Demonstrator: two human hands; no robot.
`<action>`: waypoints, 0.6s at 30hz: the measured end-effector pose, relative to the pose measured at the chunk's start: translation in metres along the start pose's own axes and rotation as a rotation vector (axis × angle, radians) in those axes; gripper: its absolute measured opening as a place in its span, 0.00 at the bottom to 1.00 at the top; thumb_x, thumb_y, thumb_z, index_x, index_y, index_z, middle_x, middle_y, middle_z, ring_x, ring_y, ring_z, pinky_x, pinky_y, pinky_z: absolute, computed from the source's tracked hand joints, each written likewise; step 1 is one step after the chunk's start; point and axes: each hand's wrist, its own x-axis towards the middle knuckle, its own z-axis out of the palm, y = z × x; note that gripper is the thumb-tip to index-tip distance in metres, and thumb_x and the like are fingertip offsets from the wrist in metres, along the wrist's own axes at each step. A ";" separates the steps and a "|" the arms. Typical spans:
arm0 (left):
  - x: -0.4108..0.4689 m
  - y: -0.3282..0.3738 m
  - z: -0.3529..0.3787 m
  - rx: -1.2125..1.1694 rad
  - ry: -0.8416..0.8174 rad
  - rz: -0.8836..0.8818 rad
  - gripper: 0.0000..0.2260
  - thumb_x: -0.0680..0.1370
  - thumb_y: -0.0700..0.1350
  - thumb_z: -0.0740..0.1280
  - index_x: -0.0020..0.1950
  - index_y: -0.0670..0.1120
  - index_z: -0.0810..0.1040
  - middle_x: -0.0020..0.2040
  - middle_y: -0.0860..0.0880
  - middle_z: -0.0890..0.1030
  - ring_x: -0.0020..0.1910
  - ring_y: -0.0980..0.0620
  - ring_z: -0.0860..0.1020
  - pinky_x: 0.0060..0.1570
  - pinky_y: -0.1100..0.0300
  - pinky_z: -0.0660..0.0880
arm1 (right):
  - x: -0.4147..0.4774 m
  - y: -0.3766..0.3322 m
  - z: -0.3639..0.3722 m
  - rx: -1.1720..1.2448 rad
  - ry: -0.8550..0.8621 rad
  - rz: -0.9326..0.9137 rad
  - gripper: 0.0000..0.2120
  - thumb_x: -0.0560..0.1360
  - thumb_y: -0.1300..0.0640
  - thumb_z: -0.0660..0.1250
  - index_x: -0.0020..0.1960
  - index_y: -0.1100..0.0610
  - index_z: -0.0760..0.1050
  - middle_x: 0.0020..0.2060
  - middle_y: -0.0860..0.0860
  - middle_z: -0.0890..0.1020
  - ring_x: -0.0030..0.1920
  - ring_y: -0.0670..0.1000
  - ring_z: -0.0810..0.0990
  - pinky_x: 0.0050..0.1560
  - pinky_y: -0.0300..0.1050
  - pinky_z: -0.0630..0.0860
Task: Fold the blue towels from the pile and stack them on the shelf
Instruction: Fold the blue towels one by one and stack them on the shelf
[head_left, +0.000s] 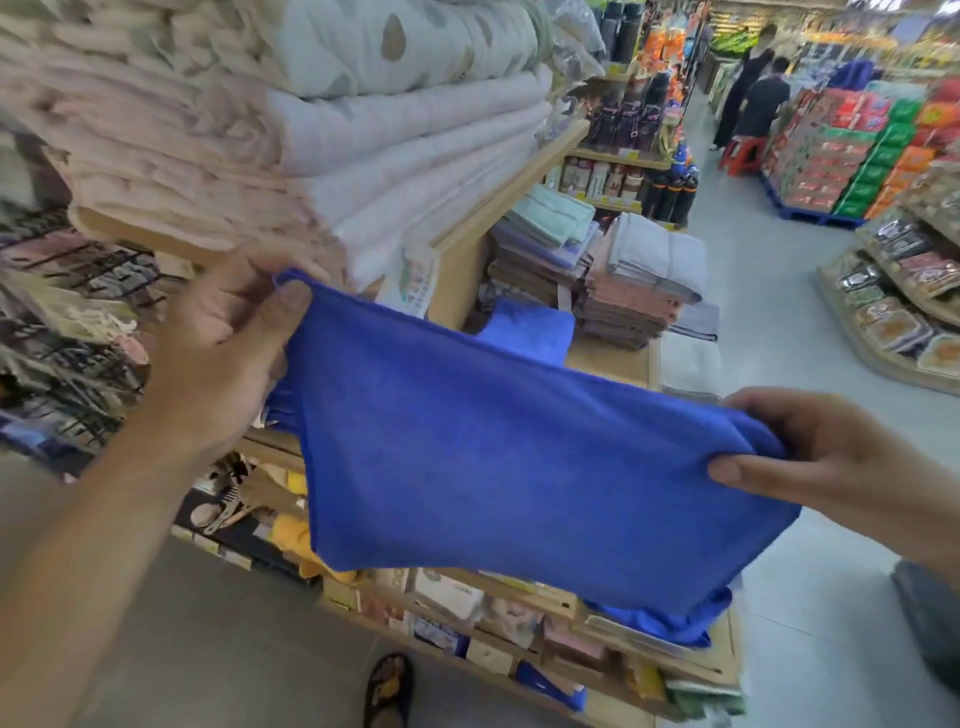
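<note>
The soft royal-blue microfibre towel hangs stretched across the centre, in front of the light wooden shelf. Its slack lower edge could snag the packaged goods at six o'clock, or a corner could slip, since each grip is only a pinch. At nine o'clock the left hand pinches one top corner between thumb and curled fingers. At three o'clock the right hand clamps the other likewise.

Towel stacks border the bare shelf board
</note>
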 end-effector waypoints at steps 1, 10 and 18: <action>-0.012 -0.012 -0.001 0.001 0.003 -0.074 0.07 0.79 0.54 0.71 0.53 0.54 0.82 0.42 0.57 0.82 0.35 0.61 0.78 0.32 0.68 0.74 | 0.001 0.013 0.011 -0.092 -0.005 0.102 0.32 0.63 0.29 0.78 0.50 0.57 0.83 0.39 0.59 0.83 0.38 0.54 0.81 0.38 0.49 0.76; -0.103 -0.134 -0.022 -0.023 0.174 -0.665 0.04 0.77 0.50 0.68 0.48 0.54 0.83 0.46 0.53 0.83 0.45 0.55 0.78 0.42 0.58 0.77 | 0.000 0.126 0.106 0.414 0.040 0.451 0.07 0.74 0.55 0.74 0.50 0.56 0.85 0.48 0.57 0.87 0.51 0.57 0.86 0.46 0.42 0.82; -0.092 -0.144 -0.020 -0.145 0.174 -0.714 0.05 0.76 0.49 0.69 0.49 0.53 0.83 0.48 0.51 0.83 0.46 0.56 0.81 0.40 0.57 0.82 | 0.021 0.133 0.127 0.571 0.370 0.402 0.14 0.67 0.49 0.80 0.48 0.56 0.84 0.48 0.60 0.85 0.49 0.60 0.84 0.48 0.53 0.83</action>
